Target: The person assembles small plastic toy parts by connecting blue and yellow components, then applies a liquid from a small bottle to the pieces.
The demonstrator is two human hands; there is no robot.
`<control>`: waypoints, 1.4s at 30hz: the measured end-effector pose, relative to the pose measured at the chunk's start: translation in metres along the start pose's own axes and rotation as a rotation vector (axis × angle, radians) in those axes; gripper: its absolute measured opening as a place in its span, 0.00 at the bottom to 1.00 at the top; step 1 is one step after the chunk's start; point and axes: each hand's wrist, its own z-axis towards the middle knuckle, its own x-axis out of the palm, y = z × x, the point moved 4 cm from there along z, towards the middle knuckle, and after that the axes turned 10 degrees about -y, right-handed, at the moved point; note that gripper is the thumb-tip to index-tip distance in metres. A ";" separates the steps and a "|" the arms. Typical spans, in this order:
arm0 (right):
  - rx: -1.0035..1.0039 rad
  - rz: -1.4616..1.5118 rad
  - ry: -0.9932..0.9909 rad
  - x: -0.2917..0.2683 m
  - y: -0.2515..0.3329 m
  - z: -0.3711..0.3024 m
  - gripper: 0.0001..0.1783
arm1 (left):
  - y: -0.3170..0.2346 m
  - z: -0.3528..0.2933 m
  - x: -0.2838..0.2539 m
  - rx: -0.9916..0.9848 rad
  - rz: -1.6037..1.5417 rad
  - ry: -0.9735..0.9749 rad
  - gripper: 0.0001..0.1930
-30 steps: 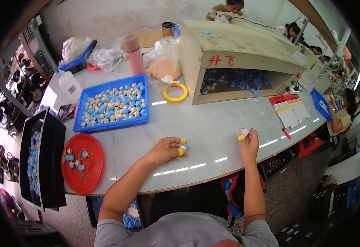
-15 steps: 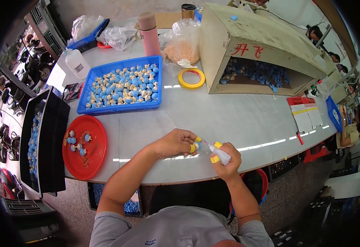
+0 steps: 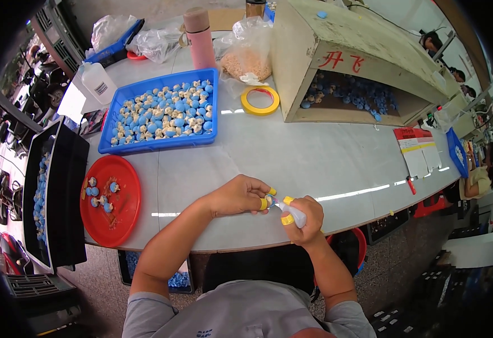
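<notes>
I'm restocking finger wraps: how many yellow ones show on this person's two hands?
4 show: the left hand wears an upper wrap and a lower wrap; the right hand wears another upper wrap and another lower wrap. Others may be hidden.

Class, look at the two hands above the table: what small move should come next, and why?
Probably a light squeeze by the right hand on the narrow-nozzled bottle: its tip already points at, and lies at or very near, the small blue-and-cream piece pinched in the left hand. Actual contact is too small to confirm.
</notes>
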 end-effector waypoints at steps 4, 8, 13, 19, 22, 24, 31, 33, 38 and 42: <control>0.006 -0.025 0.016 0.003 -0.001 0.000 0.12 | 0.000 0.000 0.001 -0.001 0.022 0.010 0.20; -0.026 -0.034 0.018 0.004 0.001 0.000 0.12 | 0.002 0.001 0.001 -0.005 0.037 0.005 0.20; -0.067 -0.078 0.028 0.003 0.004 0.001 0.13 | -0.001 -0.001 0.003 -0.011 0.007 -0.022 0.19; -0.121 -0.117 0.023 0.003 0.008 0.001 0.13 | 0.002 0.001 0.000 -0.001 -0.015 -0.027 0.18; -0.137 -0.133 0.023 0.003 0.008 -0.001 0.13 | 0.005 0.003 -0.001 0.000 -0.028 -0.031 0.19; -0.142 -0.133 0.019 0.004 0.008 -0.002 0.13 | 0.005 0.003 -0.001 -0.001 -0.028 -0.034 0.19; -0.166 -0.142 0.006 0.004 0.008 -0.002 0.13 | 0.003 0.003 0.000 -0.016 -0.038 -0.061 0.20; -0.169 -0.146 0.009 0.004 0.008 -0.001 0.12 | 0.004 0.003 -0.001 -0.018 -0.032 -0.068 0.20; -0.168 -0.167 0.073 0.003 0.011 -0.004 0.13 | 0.006 0.005 0.000 -0.012 -0.040 -0.075 0.21; -0.174 -0.146 0.092 0.005 0.012 -0.003 0.13 | 0.004 0.003 0.000 -0.015 -0.042 -0.083 0.21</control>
